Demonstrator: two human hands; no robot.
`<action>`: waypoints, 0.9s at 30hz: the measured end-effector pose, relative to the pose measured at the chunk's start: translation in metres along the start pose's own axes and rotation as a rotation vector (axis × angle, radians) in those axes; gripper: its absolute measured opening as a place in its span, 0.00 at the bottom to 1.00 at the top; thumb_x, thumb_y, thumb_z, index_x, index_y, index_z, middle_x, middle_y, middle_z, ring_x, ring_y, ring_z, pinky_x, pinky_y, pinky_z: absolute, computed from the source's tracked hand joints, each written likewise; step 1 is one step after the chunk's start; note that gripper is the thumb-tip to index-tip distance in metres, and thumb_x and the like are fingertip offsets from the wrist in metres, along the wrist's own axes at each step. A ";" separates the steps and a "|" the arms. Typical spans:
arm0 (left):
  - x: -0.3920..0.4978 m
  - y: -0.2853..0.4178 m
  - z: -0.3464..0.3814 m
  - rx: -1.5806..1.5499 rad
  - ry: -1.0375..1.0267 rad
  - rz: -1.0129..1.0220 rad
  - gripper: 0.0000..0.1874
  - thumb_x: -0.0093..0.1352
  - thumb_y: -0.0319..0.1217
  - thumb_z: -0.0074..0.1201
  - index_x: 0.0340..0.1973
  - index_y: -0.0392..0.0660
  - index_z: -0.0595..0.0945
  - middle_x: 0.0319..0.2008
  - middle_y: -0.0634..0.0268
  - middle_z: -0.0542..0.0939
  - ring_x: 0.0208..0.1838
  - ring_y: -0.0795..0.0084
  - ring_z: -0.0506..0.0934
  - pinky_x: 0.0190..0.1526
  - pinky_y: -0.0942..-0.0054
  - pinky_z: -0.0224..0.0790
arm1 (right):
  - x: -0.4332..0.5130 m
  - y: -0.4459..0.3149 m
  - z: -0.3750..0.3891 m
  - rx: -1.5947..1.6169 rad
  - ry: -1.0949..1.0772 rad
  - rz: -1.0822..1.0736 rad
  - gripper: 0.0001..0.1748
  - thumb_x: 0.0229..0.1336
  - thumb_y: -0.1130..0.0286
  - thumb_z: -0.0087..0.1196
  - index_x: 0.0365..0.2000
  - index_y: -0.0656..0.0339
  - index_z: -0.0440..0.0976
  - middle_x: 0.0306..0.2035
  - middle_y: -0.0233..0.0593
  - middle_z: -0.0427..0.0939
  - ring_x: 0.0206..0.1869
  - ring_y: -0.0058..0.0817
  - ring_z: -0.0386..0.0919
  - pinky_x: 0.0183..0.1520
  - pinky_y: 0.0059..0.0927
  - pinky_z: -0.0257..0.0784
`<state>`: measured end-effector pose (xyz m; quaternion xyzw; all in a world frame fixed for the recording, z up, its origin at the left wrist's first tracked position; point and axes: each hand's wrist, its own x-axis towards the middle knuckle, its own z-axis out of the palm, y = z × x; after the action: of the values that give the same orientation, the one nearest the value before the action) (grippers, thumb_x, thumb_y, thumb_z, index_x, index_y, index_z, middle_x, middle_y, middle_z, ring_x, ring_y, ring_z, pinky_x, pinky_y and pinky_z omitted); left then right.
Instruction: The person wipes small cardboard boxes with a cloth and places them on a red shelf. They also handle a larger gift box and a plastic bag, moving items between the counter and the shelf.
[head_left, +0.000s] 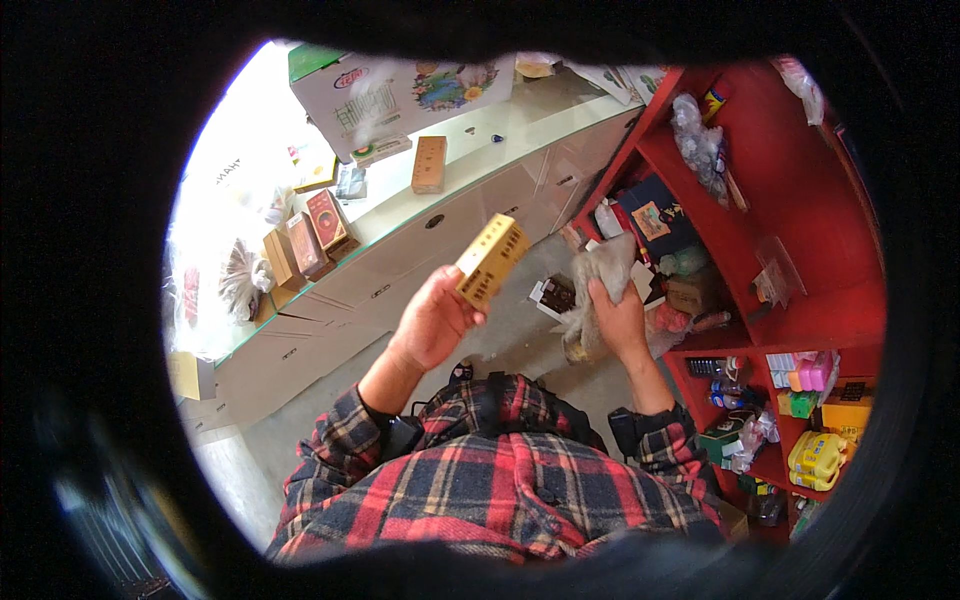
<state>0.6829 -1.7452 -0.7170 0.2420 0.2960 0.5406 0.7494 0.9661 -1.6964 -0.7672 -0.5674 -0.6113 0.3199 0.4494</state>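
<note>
My left hand (439, 319) grips the lower end of a small yellow cardboard box (493, 260) with dark printing, tilted up in front of the counter. Over to the right, my right hand (619, 311) is closed around a crumpled greyish cloth (604, 271), part of which hangs below my fingers. Beyond the yellow box, an orange-brown box (429, 164) lies on the glass-topped counter (469, 161). Further left on the counter, a red patterned box (330, 222) leans beside a brownish box (306, 244) and a plain brown box (283, 259).
A large printed carton (397, 94) stands on the counter. Red shelves (795, 315) on the right hold plastic bags, boxes and yellow jugs (817, 460). An open carton (555, 295) lies low, partly behind the cloth. A knotted clear bag (244, 281) sits at the counter's left.
</note>
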 end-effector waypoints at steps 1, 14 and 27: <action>0.001 0.010 -0.003 0.103 0.115 0.098 0.21 0.74 0.44 0.46 0.55 0.42 0.72 0.47 0.56 0.78 0.41 0.67 0.76 0.42 0.71 0.71 | -0.005 0.004 -0.002 0.005 -0.015 0.039 0.22 0.60 0.62 0.58 0.49 0.69 0.75 0.47 0.50 0.78 0.49 0.41 0.79 0.51 0.37 0.72; 0.073 0.082 -0.073 1.477 0.883 0.578 0.27 0.68 0.41 0.57 0.59 0.42 0.71 0.50 0.42 0.77 0.52 0.45 0.77 0.53 0.54 0.69 | -0.044 0.027 -0.005 0.099 -0.138 0.316 0.23 0.61 0.62 0.59 0.50 0.68 0.74 0.47 0.43 0.81 0.51 0.32 0.78 0.53 0.34 0.71; 0.100 0.074 -0.087 1.709 0.855 0.652 0.32 0.63 0.39 0.62 0.59 0.40 0.71 0.54 0.45 0.73 0.60 0.46 0.68 0.62 0.53 0.61 | -0.044 0.026 -0.007 0.066 -0.170 0.283 0.22 0.61 0.64 0.59 0.50 0.69 0.74 0.48 0.43 0.81 0.51 0.31 0.78 0.54 0.33 0.71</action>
<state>0.5961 -1.6238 -0.7461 0.5530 0.7472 0.3675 -0.0283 0.9811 -1.7369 -0.7965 -0.6037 -0.5504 0.4466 0.3649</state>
